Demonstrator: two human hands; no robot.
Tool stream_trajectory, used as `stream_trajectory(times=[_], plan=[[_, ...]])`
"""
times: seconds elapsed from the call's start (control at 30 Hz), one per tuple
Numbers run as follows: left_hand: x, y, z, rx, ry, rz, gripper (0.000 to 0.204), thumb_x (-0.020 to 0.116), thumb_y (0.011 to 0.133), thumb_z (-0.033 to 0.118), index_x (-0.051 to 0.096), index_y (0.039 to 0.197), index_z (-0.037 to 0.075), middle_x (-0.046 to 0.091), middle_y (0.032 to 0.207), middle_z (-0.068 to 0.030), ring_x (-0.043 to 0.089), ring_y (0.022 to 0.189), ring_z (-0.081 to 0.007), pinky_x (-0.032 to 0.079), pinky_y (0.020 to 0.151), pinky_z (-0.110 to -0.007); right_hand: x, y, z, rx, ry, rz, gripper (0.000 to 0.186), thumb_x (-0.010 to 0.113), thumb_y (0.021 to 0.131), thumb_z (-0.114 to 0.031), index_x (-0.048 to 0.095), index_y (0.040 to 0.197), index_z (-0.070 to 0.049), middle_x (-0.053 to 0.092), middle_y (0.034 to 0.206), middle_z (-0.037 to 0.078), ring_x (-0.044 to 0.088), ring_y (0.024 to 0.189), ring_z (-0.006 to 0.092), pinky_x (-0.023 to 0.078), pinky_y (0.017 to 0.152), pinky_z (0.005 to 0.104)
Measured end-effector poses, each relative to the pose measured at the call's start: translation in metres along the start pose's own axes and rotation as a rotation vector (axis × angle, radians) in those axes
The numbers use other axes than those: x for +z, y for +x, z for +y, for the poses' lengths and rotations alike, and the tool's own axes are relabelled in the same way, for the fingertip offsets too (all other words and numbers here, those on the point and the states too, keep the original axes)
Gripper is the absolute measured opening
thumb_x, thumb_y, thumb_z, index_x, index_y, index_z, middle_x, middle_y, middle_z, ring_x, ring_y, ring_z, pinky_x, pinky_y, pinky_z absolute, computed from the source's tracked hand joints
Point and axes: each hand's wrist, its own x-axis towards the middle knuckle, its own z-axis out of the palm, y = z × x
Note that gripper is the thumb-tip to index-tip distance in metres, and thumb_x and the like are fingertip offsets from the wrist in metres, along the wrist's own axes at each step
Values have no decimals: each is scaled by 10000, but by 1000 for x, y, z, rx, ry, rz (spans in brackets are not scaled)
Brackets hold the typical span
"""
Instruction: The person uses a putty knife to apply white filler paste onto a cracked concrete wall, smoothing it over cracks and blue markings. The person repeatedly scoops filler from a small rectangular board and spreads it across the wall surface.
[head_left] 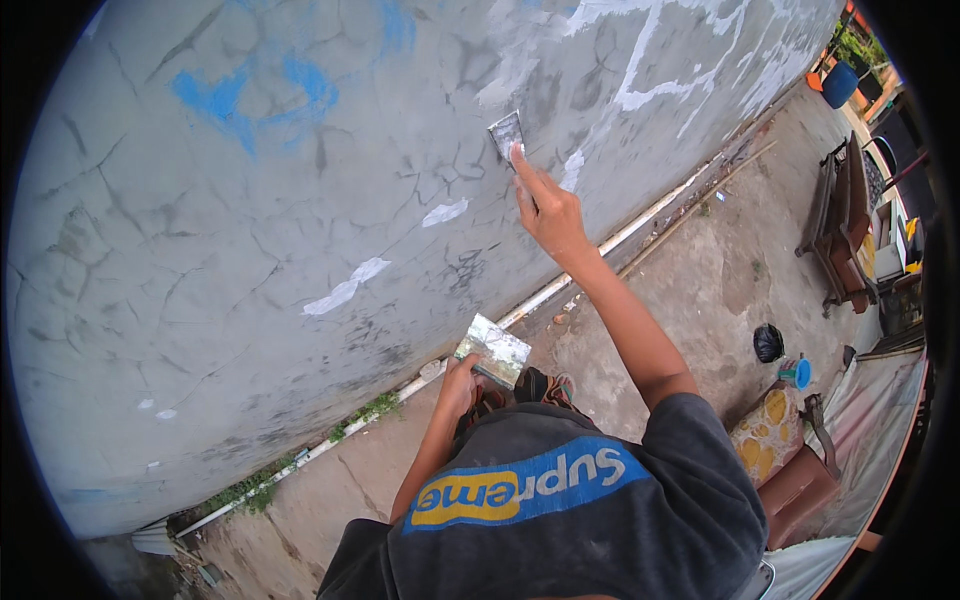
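Observation:
My right hand (548,215) grips a small putty knife (505,131), its blade on the grey cracked wall (240,260) close to streaks of white filler (572,170). The wall also carries blue paint marks and further pale filler patches. Lower down, my left hand (459,378) holds a flat, square plate (495,342) smeared with light filler, in front of my body and away from the wall patches.
A white pipe (402,397) runs along the wall's foot with weeds. On the concrete ground at right are wooden benches (838,225), a black bag (767,342), a blue-rimmed bucket (796,373) and a patterned cushion (760,440). A blue barrel (839,88) stands farther off.

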Motion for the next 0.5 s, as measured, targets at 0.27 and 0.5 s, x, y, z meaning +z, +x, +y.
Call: stream_trajectory(times=[0.27,0.5], plan=[[6,-1,4,4,-40,-23,315,518,911,62,473,1210,-25,613,1130,-140,642,1015,-238,555,849,-377,-56,23,-38,2,47,-69,632,598,874,-42,418,1449,-233,590,694,97,557,508,235,451,468,353],[23,-17,17,7,-88,-16,347,538,907,81,451,1229,-16,587,1178,-141,627,1048,-243,535,891,-382,-41,18,-33,61,70,-136,627,589,881,-49,405,1454,-227,603,710,116,564,517,251,449,495,389]])
